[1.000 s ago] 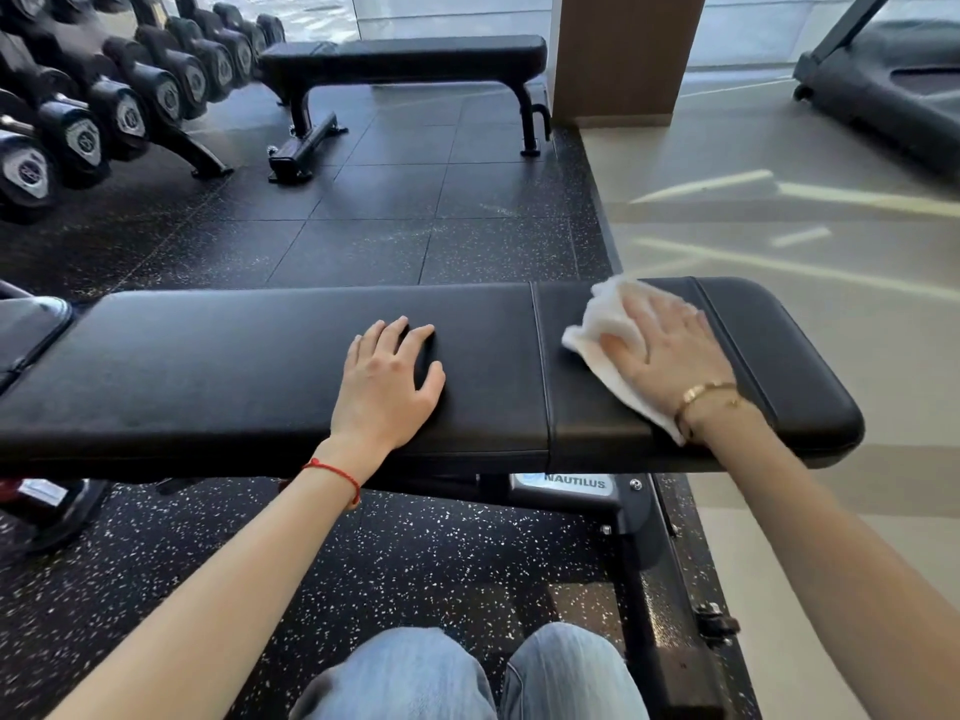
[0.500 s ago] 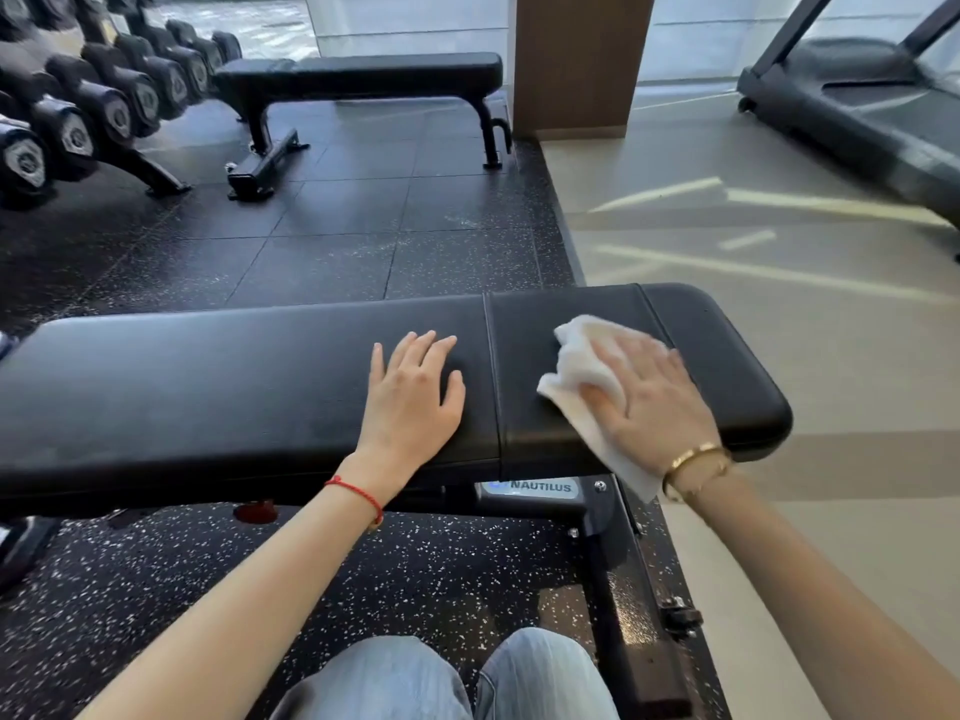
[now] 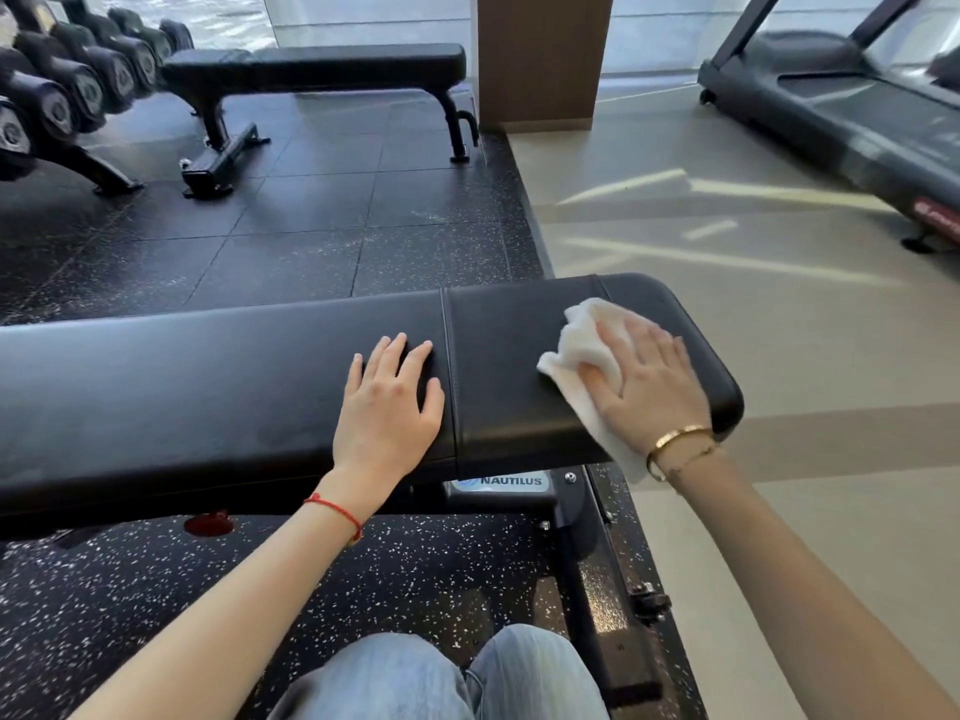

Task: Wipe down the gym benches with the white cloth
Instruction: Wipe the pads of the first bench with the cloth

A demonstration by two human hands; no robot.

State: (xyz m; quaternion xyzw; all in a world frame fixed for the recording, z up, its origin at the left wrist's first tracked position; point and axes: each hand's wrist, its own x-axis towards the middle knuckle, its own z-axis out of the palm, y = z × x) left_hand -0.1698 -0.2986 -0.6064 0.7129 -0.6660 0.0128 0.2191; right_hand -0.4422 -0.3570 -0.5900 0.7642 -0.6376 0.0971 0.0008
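Near counter: we find a black padded gym bench (image 3: 234, 387) lying across the view, its top split by a seam into a long left pad and a shorter right pad; a plate reading NAUTILUS (image 3: 501, 482) sits on the frame under the near edge.
White cloth: we note the white cloth (image 3: 582, 350) bunched on the right pad, close to the counter's right end; one tail of it runs under the palm and hangs over the near edge beside the wrist.
Right hand: our right hand (image 3: 649, 387) lies on top of the cloth with the fingers spread and only slightly bent, pressing it flat to the pad; the grip is an open palm hold, not a closed fist. A gold bangle (image 3: 675, 443) circles the wrist.
Left hand: our left hand (image 3: 389, 407) rests flat on the left pad just beside the seam, fingers apart, its grip fully open and empty. A red string (image 3: 335, 509) is tied at the wrist.
Far counter: we record a second black bench (image 3: 322, 70) standing well apart, at the far side of the black rubber floor (image 3: 311, 226).
Surroundings: a rack of dumbbells (image 3: 67, 90) stands at the far left; a treadmill (image 3: 841, 116) stands on the pale floor at the far right; a brown pillar (image 3: 543, 54) rises between them.
Operator: knees in light blue jeans (image 3: 441, 678) show at the bottom of the view, before the near edge.
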